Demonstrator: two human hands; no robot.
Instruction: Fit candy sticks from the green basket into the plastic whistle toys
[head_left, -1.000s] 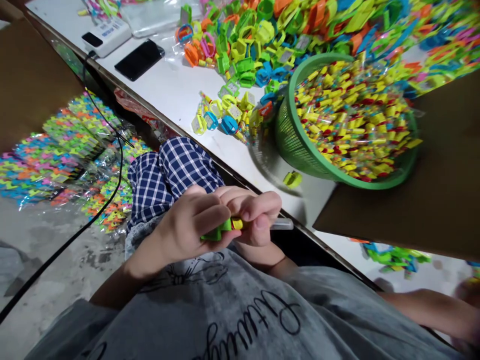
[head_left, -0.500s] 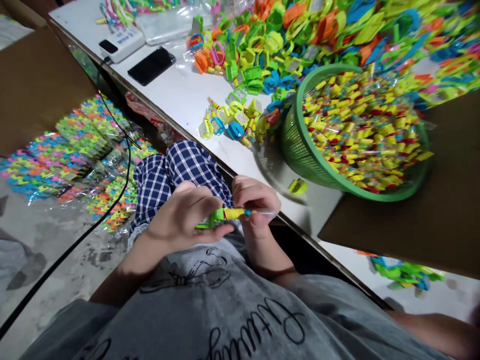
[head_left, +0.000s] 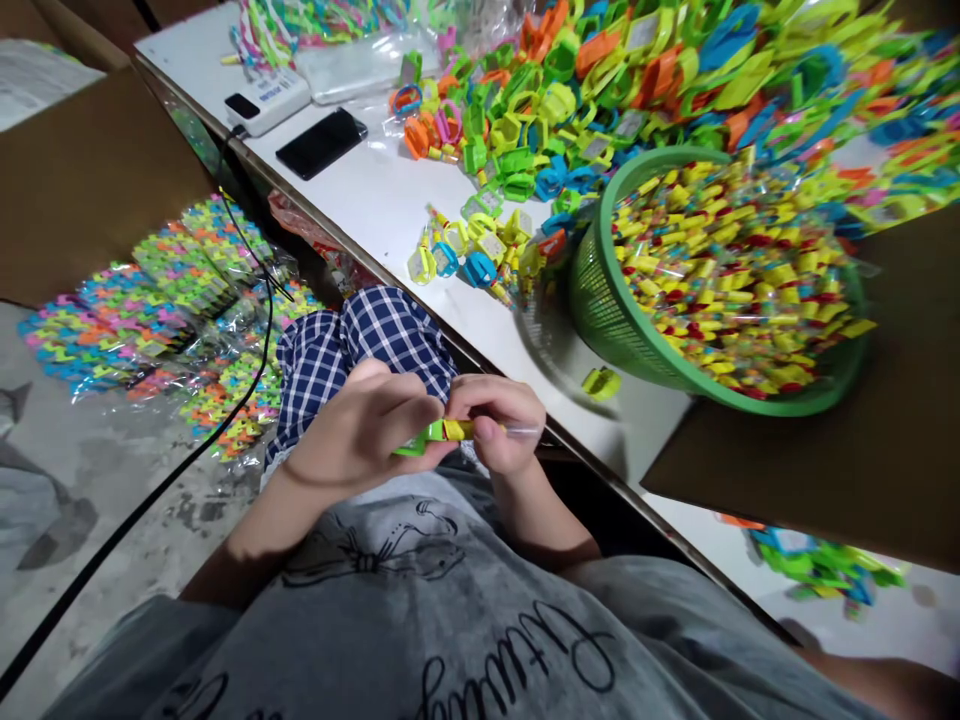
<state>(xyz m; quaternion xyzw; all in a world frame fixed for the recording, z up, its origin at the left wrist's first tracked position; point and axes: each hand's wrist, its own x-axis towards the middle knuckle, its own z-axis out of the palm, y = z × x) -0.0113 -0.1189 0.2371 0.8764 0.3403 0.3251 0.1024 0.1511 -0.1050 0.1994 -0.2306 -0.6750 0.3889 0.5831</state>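
Note:
Above my lap, my left hand (head_left: 371, 425) is closed around a green plastic toy watch (head_left: 414, 442), mostly hidden by the fingers. A small yellow-labelled tube (head_left: 456, 429) sticks out from the toy watch toward the right. My right hand (head_left: 501, 420) pinches this tube between thumb and bent fingers. The tube's clear end (head_left: 523, 431) shows beyond the thumb. Whether the tube sits inside the toy watch or only against it, I cannot tell. Beside my right hand on the table lies a yellow-green plastic piece (head_left: 601, 383).
A green basket (head_left: 637, 340) full of yellow-and-red tubes stands on the white table (head_left: 360, 210). Behind it spreads a heap of coloured toy watches (head_left: 517, 120). A phone (head_left: 321, 143) and a white device (head_left: 268, 102) with a black cable lie left. Bagged pieces (head_left: 202, 250) rest below.
My right hand has shifted left toward my left hand, and its thumb now presses over the tube's middle. The left hand keeps its grip. The whole view has shifted slightly.

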